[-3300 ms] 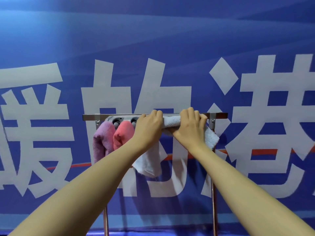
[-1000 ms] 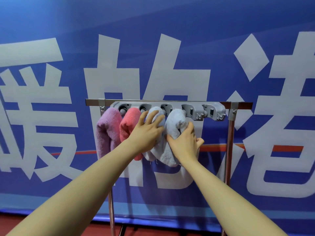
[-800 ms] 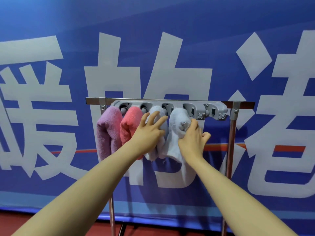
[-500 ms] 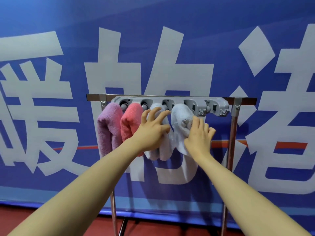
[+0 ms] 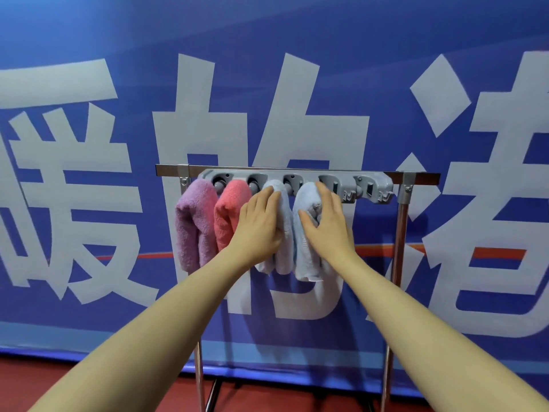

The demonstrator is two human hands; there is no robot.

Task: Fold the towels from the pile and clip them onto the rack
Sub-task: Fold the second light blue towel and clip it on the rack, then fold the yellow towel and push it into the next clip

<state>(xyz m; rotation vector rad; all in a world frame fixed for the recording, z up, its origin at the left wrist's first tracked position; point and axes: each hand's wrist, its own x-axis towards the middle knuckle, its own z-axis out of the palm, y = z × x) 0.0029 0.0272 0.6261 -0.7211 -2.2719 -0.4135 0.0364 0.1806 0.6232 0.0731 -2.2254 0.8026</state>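
Observation:
A grey clip holder [image 5: 371,185] is fixed under the metal rack bar [image 5: 297,171]. From it hang a folded purple towel [image 5: 193,224], a pink towel [image 5: 228,215] and a pale towel in two lobes [image 5: 288,230]. My left hand [image 5: 258,224] lies flat on the pale towel's left lobe with straight fingers. My right hand [image 5: 326,227] rests on the right lobe, fingers spread over the cloth, thumb towards the middle. The two clip slots at the right end hold nothing.
A large blue banner [image 5: 297,84] with big white characters stands right behind the rack. The rack's right upright [image 5: 396,263] and left leg [image 5: 199,379] run down to a red floor [image 5: 267,396]. The pile of towels is out of view.
The pale towel went from lying over the bar to hanging from the clips. In the last second both hands slid up over its two lobes and flattened on them.

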